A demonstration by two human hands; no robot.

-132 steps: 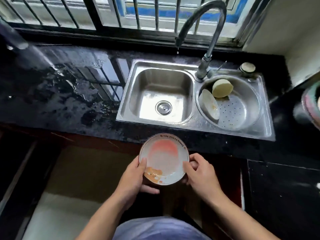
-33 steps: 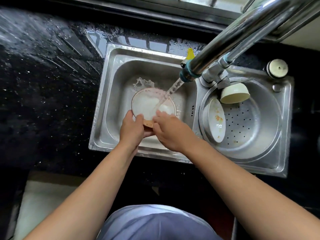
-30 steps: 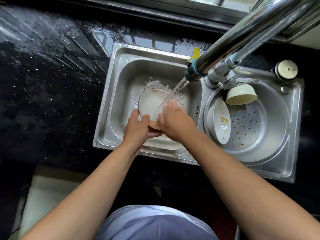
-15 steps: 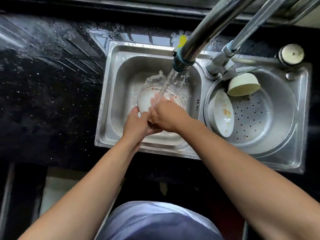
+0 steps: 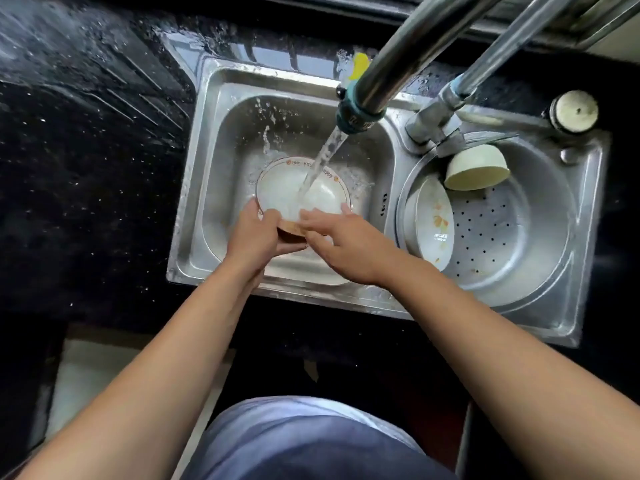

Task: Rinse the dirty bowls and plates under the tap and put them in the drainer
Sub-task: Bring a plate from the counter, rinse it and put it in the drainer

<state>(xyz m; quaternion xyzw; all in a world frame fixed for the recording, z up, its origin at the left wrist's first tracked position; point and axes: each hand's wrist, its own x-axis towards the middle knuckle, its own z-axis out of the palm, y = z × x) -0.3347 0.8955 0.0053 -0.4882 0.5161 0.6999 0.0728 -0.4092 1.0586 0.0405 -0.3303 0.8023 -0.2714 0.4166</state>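
A white bowl with an orange rim pattern is tilted in the left sink basin, under the running tap. Water hits its inside. My left hand grips its near-left rim, thumb inside. My right hand holds the near-right rim, fingers spread across the inside edge. The round perforated drainer on the right holds a white plate leaning on its left wall and a cream bowl lying on its side at the back.
Wet black countertop surrounds the steel sink. The tap's base and lever stand between the basins. A round capped fitting sits at the back right corner. Splashes cover the back edge.
The bowl went from in front of the counter into the left basin under running water. In the last second my right hand slid from the bowl's inside to its near-right rim.
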